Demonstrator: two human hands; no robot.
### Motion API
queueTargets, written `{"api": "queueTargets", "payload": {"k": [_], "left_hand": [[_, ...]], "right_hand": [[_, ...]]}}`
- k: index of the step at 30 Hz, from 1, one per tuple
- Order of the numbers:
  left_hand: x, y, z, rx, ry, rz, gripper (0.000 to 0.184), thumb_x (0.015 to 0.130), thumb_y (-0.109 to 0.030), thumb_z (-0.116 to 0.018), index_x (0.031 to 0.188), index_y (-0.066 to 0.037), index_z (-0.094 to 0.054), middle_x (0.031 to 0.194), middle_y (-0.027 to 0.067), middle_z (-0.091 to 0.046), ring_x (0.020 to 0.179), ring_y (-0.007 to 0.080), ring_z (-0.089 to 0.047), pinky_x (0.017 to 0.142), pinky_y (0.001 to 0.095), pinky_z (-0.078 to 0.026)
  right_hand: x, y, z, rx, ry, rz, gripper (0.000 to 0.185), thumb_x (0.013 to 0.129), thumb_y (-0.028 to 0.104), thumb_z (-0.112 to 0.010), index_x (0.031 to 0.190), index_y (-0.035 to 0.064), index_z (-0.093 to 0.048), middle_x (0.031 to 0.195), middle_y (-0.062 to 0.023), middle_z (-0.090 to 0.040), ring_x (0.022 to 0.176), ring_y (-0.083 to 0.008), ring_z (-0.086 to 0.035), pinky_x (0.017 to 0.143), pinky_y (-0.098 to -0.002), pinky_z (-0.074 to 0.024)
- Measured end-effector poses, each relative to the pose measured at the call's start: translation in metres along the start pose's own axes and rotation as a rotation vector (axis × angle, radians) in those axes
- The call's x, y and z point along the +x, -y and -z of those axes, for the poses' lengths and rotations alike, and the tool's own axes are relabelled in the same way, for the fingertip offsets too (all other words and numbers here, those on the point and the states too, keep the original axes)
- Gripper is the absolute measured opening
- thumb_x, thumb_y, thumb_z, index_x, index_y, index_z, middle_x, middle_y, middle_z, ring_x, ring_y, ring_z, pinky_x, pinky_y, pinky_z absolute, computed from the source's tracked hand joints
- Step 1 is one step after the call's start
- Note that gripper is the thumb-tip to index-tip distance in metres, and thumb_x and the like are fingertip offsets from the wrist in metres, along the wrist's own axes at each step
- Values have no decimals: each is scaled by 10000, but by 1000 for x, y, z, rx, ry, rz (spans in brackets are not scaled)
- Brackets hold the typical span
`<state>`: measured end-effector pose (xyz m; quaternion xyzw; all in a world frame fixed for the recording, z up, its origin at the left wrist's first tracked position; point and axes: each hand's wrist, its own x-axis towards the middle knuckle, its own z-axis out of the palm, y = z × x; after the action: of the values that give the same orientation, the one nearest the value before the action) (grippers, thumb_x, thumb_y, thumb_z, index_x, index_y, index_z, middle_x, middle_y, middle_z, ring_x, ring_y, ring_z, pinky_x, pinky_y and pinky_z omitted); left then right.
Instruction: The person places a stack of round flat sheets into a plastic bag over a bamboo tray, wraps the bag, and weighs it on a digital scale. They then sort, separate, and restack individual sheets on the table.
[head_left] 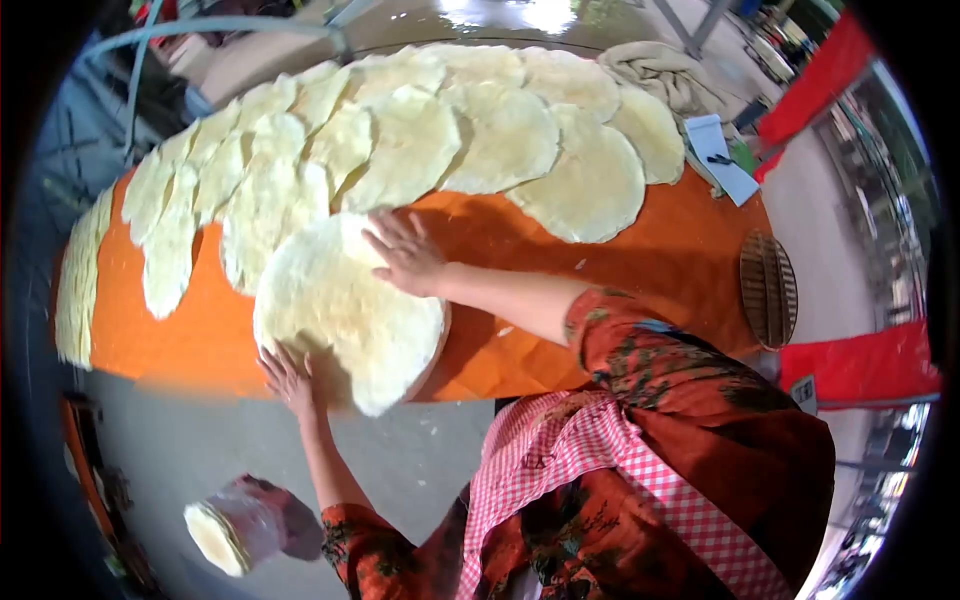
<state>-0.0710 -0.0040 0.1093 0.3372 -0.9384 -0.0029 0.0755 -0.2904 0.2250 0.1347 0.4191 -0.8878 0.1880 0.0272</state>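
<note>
A large round, pale flatbread (345, 300) lies before me at the near edge of the orange-covered table (520, 350). Below its right side a thin second rim shows; whether that is another sheet or a board I cannot tell. My left hand (288, 378) rests at its near left edge with fingers spread. On the far right part of the bread lies my right hand (408, 258), flat, fingers stretched out. Neither hand grips anything. Overlapping flatbreads (405, 150) spread in rows just beyond, and one of them (265, 225) touches or passes under the large round.
A stack of flatbreads (82, 285) hangs at the table's far left end. To the right are a notepad (722, 160) with a pen, a crumpled cloth (665, 75) and a round slatted rack (768, 290). A plastic-wrapped bread stack (235, 530) stands on the floor.
</note>
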Motion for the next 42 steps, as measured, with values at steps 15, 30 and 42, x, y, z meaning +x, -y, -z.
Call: {"api": "queueTargets", "payload": {"k": [15, 30, 42], "left_hand": [[15, 57, -67, -565, 130, -44, 694, 916, -411, -526, 1442, -42, -263, 1501, 214, -192, 1384, 378, -182, 1122, 464, -194], [180, 105, -84, -1236, 776, 288, 348, 871, -268, -603, 1163, -78, -594, 1086, 70, -613, 1020, 210, -573, 808, 337, -492], [138, 20, -63, -1045, 1260, -107, 376, 889, -263, -550, 1203, -57, -564, 1174, 98, -575, 1063, 253, -559, 865, 364, -480]], "right_hand": [[-33, -49, -50, 564, 50, -437, 741, 920, 351, -506, 1488, 127, -86, 1547, -144, -80, 1393, -337, -205, 1106, -389, -266], [-141, 144, -65, 866, -495, -1091, 785, 675, 426, -772, 1170, -86, -440, 1086, -249, -542, 1021, -351, -540, 904, -405, -405], [-131, 180, -63, 1234, -711, -1559, 663, 639, 444, -782, 1012, -79, -621, 1004, -200, -655, 925, -301, -637, 810, -374, -512]]}}
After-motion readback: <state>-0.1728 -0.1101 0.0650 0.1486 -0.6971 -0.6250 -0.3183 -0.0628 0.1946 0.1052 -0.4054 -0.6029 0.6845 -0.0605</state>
